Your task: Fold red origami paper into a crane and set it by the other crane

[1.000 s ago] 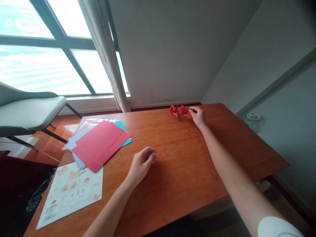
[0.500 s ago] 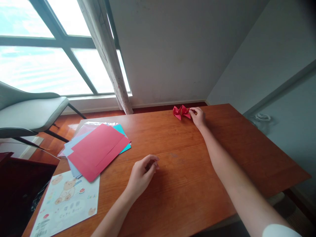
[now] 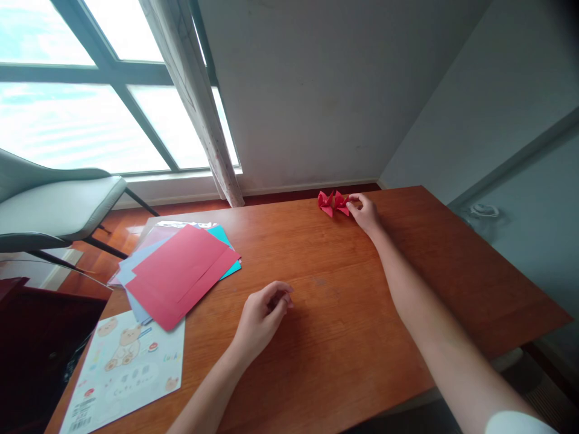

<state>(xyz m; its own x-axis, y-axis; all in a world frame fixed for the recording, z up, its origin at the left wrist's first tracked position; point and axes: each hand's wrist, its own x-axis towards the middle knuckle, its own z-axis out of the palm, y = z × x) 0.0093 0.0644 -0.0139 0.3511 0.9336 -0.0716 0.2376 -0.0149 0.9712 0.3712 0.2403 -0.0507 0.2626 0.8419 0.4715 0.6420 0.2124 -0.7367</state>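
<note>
Near the far edge of the wooden table [image 3: 316, 337], my right hand [image 3: 365, 214] is closed, thumb and fingertips pinching the right side of a red origami piece [image 3: 341, 204]. Just left of it stands another red origami piece [image 3: 324, 204], its pointed flaps close to the first. Both are too small to tell their exact folded shape. My left hand [image 3: 262, 316] hovers or rests over the middle of the table, fingers loosely curled and apart from the thumb, with nothing visible in it.
On the left lies a fanned stack of red paper sheets [image 3: 181, 271] over blue and teal sheets [image 3: 231, 269]. In front of it is a white bear-printed cover [image 3: 149, 386]. Beyond are a grey chair [image 3: 54, 205], a curtain [image 3: 199, 102] and a wall [image 3: 307, 102].
The view has shifted very slightly. My right hand keeps its pinch on the red origami piece, and my left hand stays in place.
</note>
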